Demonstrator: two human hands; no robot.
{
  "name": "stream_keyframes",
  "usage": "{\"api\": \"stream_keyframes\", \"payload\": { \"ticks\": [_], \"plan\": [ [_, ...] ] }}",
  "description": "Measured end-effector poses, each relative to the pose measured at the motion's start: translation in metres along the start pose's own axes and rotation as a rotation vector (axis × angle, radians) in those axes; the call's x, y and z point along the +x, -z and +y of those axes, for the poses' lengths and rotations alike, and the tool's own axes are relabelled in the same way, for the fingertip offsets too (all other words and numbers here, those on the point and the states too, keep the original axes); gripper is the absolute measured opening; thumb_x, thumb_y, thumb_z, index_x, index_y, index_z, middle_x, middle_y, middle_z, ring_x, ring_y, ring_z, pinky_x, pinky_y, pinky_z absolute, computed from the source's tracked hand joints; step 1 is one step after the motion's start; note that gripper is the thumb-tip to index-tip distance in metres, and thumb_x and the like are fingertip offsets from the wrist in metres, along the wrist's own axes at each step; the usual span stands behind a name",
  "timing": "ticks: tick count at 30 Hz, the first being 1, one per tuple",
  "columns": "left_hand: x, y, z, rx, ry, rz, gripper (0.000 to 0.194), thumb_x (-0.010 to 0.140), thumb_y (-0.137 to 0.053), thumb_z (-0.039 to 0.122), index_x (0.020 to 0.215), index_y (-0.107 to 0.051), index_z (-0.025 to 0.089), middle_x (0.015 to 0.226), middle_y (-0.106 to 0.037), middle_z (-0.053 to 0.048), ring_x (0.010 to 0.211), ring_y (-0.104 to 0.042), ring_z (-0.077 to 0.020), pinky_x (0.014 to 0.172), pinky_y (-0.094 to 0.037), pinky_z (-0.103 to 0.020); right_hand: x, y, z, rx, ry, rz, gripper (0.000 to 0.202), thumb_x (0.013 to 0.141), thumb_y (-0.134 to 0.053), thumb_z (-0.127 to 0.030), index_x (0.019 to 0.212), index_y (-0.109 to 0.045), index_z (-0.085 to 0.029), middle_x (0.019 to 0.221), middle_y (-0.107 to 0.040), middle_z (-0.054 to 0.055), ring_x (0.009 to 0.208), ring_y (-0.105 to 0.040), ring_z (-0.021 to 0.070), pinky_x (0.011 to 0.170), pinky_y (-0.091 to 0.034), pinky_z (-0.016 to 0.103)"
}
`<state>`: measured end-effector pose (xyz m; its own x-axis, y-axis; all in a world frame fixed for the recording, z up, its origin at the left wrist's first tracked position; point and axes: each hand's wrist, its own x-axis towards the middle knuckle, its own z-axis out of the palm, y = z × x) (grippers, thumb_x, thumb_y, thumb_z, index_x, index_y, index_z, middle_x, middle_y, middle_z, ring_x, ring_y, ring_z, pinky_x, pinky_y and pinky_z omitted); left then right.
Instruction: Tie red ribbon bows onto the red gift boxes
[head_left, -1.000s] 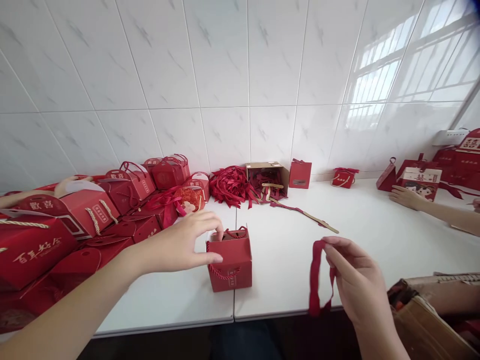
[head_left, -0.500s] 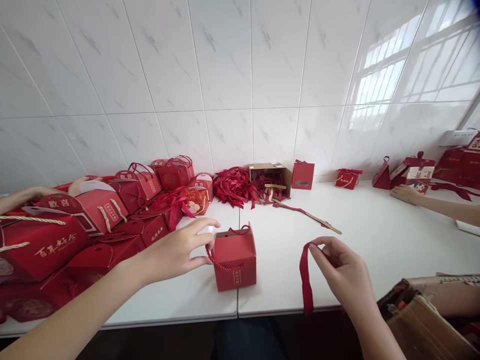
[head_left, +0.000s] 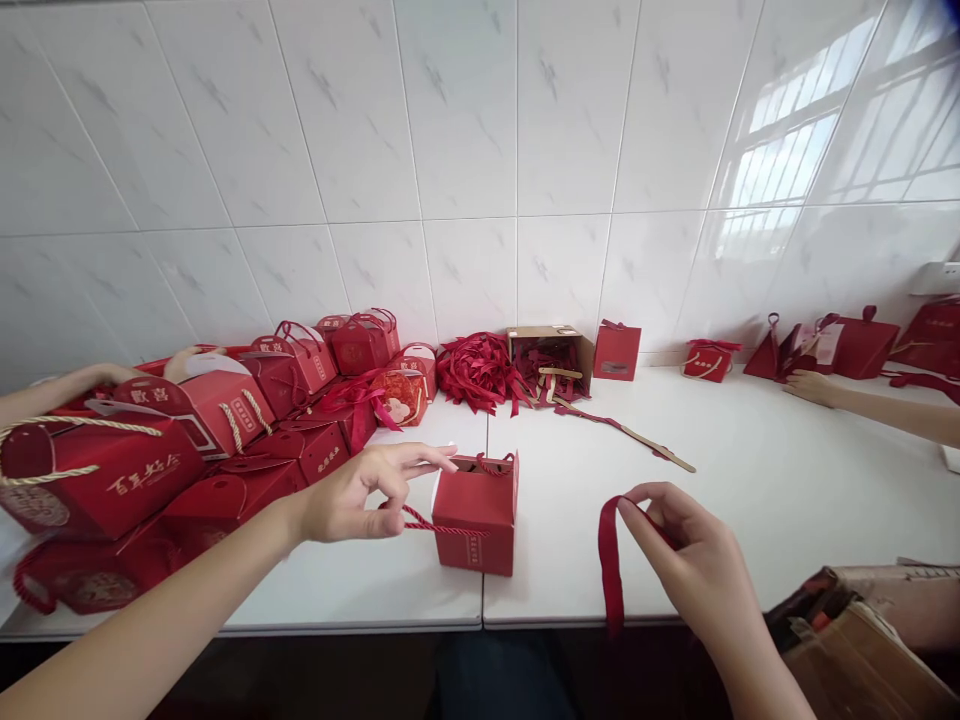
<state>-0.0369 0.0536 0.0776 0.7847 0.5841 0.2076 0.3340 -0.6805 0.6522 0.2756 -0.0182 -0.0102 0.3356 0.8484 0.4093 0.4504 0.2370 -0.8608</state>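
A small red gift box stands upright at the table's front, over the seam between two tabletops. Its twisted red cord handle is drawn out to the left, and my left hand pinches the end of it between thumb and bent finger. The other fingers of that hand reach toward the box's top edge. Right of the box, my right hand is closed on a dark red ribbon, whose free end hangs down near the table edge.
Many red gift boxes are heaped on the left. Along the wall stand a ribbon pile, an open carton and a flat red box. Other people's arms reach in at the left and right. A cardboard carton sits at lower right.
My left hand has pulled the cord handle further left and down, away from the box front. My right hand still holds the ribbon. The view has shifted slightly.
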Motion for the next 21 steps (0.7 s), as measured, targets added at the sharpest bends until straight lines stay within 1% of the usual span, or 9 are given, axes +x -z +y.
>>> {"api": "stream_keyframes", "payload": {
  "ticks": [3, 5, 7, 10, 12, 13, 16, 18, 21],
  "plan": [
    [0.002, 0.005, -0.003, -0.056, -0.018, 0.086, 0.06, 0.075, -0.044, 0.068, 0.044, -0.054, 0.017, 0.111, -0.064, -0.013, 0.119, -0.049, -0.0328, 0.096, -0.042, -0.045, -0.002, 0.001, 0.0, 0.036, -0.022, -0.026, 0.03, 0.078, -0.054, -0.049, 0.073, -0.057, -0.02, 0.053, -0.023, -0.006, 0.047, -0.025, 0.0103, 0.042, -0.024, 0.023],
    [0.005, 0.005, -0.001, 0.001, 0.014, 0.201, 0.05, 0.082, -0.044, 0.057, 0.057, -0.061, 0.018, 0.101, -0.067, -0.011, 0.106, -0.057, -0.0278, 0.09, -0.047, -0.041, -0.004, 0.001, 0.0, 0.058, -0.022, -0.044, 0.029, 0.078, -0.054, -0.049, 0.074, -0.057, -0.02, 0.053, -0.024, -0.006, 0.048, -0.025, 0.0103, 0.043, -0.025, 0.023],
    [0.012, 0.002, 0.005, 0.156, 0.047, 0.258, 0.034, 0.086, -0.047, 0.044, 0.071, -0.064, 0.019, 0.096, -0.067, -0.008, 0.096, -0.06, -0.0218, 0.089, -0.047, -0.037, -0.005, 0.0, -0.002, 0.075, -0.003, -0.048, 0.029, 0.079, -0.054, -0.048, 0.073, -0.057, -0.02, 0.054, -0.025, -0.006, 0.049, -0.025, 0.0104, 0.044, -0.025, 0.023],
    [0.029, -0.01, 0.015, 0.425, 0.049, 0.158, 0.02, 0.082, -0.056, 0.038, 0.092, -0.065, 0.023, 0.108, -0.062, -0.006, 0.103, -0.055, -0.0212, 0.097, -0.04, -0.039, -0.006, -0.002, -0.006, 0.085, 0.034, -0.033, 0.029, 0.078, -0.054, -0.048, 0.073, -0.057, -0.02, 0.053, -0.025, -0.006, 0.048, -0.026, 0.0104, 0.044, -0.024, 0.023],
    [0.042, -0.017, 0.02, 0.556, 0.057, 0.05, 0.029, 0.078, -0.061, 0.038, 0.105, -0.063, 0.027, 0.124, -0.053, -0.007, 0.117, -0.045, -0.0254, 0.101, -0.035, -0.044, -0.007, -0.002, -0.009, 0.085, 0.045, -0.027, 0.028, 0.078, -0.055, -0.048, 0.072, -0.057, -0.02, 0.052, -0.024, -0.006, 0.048, -0.025, 0.0103, 0.043, -0.024, 0.023],
    [0.048, -0.019, 0.021, 0.598, 0.06, 0.005, 0.029, 0.077, -0.061, 0.038, 0.105, -0.063, 0.028, 0.13, -0.049, -0.006, 0.121, -0.041, -0.0271, 0.101, -0.034, -0.045, -0.007, -0.002, -0.01, 0.085, 0.047, -0.029, 0.028, 0.077, -0.055, -0.048, 0.071, -0.057, -0.02, 0.052, -0.024, -0.006, 0.048, -0.025, 0.0102, 0.043, -0.024, 0.023],
    [0.063, -0.016, 0.02, 0.637, 0.05, -0.072, 0.016, 0.081, -0.056, 0.037, 0.086, -0.067, 0.026, 0.133, -0.047, -0.003, 0.124, -0.037, -0.0274, 0.101, -0.033, -0.046, -0.009, 0.0, -0.013, 0.073, 0.044, -0.049, 0.029, 0.077, -0.056, -0.047, 0.068, -0.057, -0.02, 0.053, -0.022, -0.006, 0.048, -0.024, 0.0099, 0.044, -0.022, 0.024],
    [0.074, -0.008, 0.014, 0.633, 0.062, -0.039, 0.02, 0.084, -0.052, 0.038, 0.08, -0.067, 0.025, 0.13, -0.05, -0.002, 0.121, -0.04, -0.026, 0.1, -0.034, -0.045, -0.01, 0.001, -0.014, 0.066, 0.042, -0.062, 0.029, 0.077, -0.056, -0.047, 0.067, -0.057, -0.02, 0.053, -0.022, -0.006, 0.048, -0.023, 0.0098, 0.045, -0.022, 0.024],
    [0.091, 0.004, 0.003, 0.649, 0.114, 0.087, 0.025, 0.086, -0.047, 0.039, 0.088, -0.068, 0.025, 0.124, -0.054, -0.003, 0.116, -0.045, -0.0245, 0.098, -0.035, -0.044, -0.01, 0.005, -0.015, 0.054, 0.037, -0.075, 0.029, 0.078, -0.056, -0.046, 0.069, -0.057, -0.019, 0.053, -0.024, -0.006, 0.048, -0.023, 0.0096, 0.045, -0.022, 0.024]
  ]
}}
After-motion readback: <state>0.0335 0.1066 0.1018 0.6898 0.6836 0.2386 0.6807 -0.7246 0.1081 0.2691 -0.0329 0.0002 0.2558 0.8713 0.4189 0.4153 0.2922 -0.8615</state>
